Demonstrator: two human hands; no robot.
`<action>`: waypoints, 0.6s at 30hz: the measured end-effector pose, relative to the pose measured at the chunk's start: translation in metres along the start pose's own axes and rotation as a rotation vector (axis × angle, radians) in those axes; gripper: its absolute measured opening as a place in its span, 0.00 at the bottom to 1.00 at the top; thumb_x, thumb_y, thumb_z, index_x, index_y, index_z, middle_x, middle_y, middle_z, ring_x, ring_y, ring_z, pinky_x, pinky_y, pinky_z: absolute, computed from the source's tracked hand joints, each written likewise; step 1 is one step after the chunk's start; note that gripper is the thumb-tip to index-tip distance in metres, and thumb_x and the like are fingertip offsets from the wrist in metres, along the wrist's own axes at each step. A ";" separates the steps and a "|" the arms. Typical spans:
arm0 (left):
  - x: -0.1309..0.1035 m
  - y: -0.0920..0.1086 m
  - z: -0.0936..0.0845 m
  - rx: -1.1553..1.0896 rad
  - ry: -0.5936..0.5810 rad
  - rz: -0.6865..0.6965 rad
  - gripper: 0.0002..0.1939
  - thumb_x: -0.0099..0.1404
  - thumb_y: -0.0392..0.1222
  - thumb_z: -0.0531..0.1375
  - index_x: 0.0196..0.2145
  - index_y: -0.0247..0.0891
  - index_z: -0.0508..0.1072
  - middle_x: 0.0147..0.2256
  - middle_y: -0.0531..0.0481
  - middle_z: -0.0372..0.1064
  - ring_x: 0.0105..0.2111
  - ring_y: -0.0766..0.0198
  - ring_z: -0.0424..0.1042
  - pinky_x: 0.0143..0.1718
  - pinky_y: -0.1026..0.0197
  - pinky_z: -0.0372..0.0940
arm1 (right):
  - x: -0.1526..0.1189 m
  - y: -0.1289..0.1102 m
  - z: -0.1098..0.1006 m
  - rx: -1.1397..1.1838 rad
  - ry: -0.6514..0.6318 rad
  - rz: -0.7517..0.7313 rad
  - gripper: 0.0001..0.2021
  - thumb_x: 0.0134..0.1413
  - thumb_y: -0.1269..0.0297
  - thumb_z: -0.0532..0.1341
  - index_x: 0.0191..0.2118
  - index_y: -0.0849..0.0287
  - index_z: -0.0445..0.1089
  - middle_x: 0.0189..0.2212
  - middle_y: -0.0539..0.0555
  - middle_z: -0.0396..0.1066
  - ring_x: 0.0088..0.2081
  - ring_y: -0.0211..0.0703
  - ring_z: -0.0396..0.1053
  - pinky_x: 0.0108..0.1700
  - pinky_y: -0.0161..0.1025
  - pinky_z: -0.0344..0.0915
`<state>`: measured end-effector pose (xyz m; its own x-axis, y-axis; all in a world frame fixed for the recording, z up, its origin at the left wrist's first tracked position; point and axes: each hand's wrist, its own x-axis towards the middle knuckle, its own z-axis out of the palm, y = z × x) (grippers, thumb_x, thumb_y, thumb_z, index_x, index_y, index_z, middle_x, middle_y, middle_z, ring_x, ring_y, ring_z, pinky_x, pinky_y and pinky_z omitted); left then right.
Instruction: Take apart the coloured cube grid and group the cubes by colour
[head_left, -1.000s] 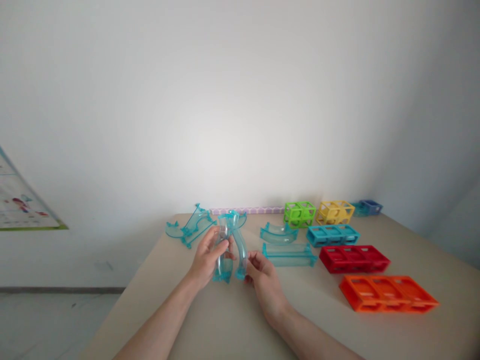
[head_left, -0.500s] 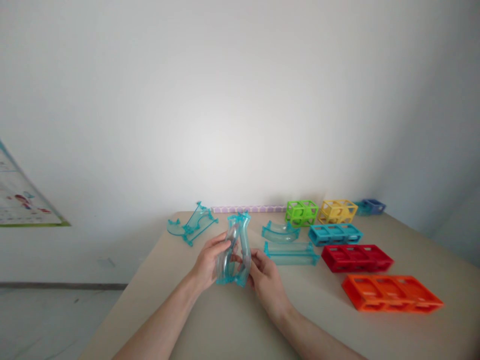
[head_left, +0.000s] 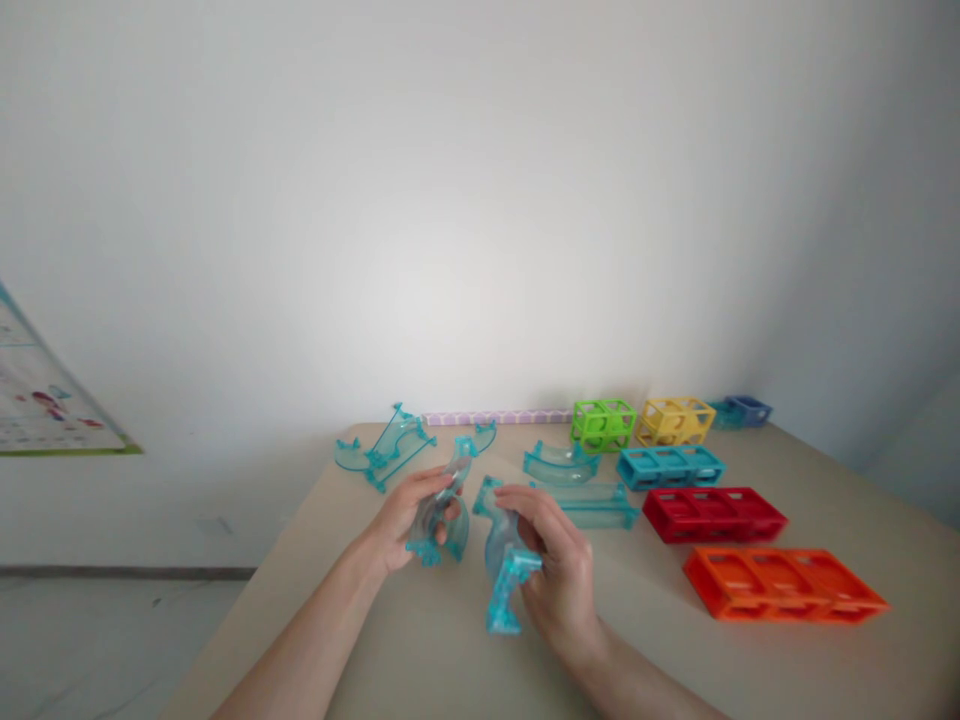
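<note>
While pinching one track (head_left: 428, 517) in left hand (head_left: 405, 512) and another track (head_left: 501, 545) in right hand (head_left: 559, 560), looks like checking both over, held apart at lower centre. Probably calls for careful turning next.

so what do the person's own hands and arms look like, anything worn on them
The left hand and right hand are ungloved, with no ring to be made out. The left forearm and right forearm are bare to the picture's bottom edge: no sleeve, watch or bracelet shows.
</note>
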<state>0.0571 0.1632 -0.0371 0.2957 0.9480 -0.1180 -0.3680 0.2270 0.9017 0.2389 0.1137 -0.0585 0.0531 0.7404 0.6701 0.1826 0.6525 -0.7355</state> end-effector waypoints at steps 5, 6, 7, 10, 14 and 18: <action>-0.006 -0.001 0.004 0.052 -0.104 -0.052 0.17 0.60 0.39 0.64 0.47 0.35 0.75 0.34 0.44 0.72 0.28 0.62 0.74 0.22 0.65 0.70 | 0.006 0.006 -0.002 -0.103 -0.013 -0.028 0.13 0.62 0.71 0.51 0.45 0.54 0.72 0.52 0.59 0.67 0.41 0.42 0.73 0.28 0.32 0.71; -0.008 -0.002 0.005 0.051 -0.133 -0.057 0.19 0.60 0.39 0.64 0.50 0.37 0.73 0.37 0.43 0.73 0.30 0.60 0.75 0.25 0.63 0.71 | 0.006 0.007 -0.001 -0.118 -0.028 -0.014 0.14 0.62 0.71 0.51 0.46 0.54 0.72 0.55 0.59 0.65 0.46 0.45 0.71 0.29 0.32 0.72; -0.009 -0.003 0.006 0.044 -0.168 -0.062 0.22 0.61 0.38 0.64 0.53 0.40 0.71 0.40 0.42 0.74 0.33 0.57 0.76 0.28 0.60 0.72 | 0.006 0.008 -0.001 -0.122 -0.048 -0.005 0.15 0.62 0.71 0.51 0.48 0.54 0.71 0.57 0.58 0.63 0.51 0.46 0.69 0.32 0.32 0.72; -0.011 -0.006 0.008 0.014 -0.263 -0.057 0.26 0.62 0.37 0.63 0.57 0.45 0.67 0.47 0.41 0.72 0.37 0.54 0.77 0.37 0.54 0.72 | 0.005 0.006 -0.002 -0.087 -0.122 0.003 0.18 0.60 0.73 0.50 0.51 0.53 0.70 0.63 0.57 0.56 0.60 0.48 0.60 0.47 0.39 0.71; -0.010 -0.009 0.006 -0.002 -0.305 -0.029 0.29 0.60 0.34 0.65 0.58 0.45 0.66 0.46 0.41 0.73 0.38 0.56 0.77 0.42 0.54 0.69 | 0.004 0.002 -0.008 -0.015 -0.209 0.028 0.20 0.62 0.70 0.50 0.55 0.52 0.68 0.67 0.55 0.48 0.65 0.50 0.50 0.64 0.49 0.51; -0.011 -0.008 0.010 0.006 -0.285 -0.006 0.31 0.58 0.34 0.66 0.59 0.45 0.65 0.46 0.42 0.74 0.39 0.58 0.75 0.42 0.56 0.68 | 0.002 0.002 -0.005 0.082 -0.197 0.120 0.24 0.65 0.61 0.51 0.65 0.47 0.52 0.69 0.53 0.40 0.67 0.51 0.42 0.65 0.53 0.47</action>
<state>0.0652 0.1489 -0.0390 0.5341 0.8454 -0.0021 -0.3604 0.2299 0.9040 0.2446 0.1153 -0.0585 -0.1243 0.8253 0.5509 0.1054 0.5630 -0.8197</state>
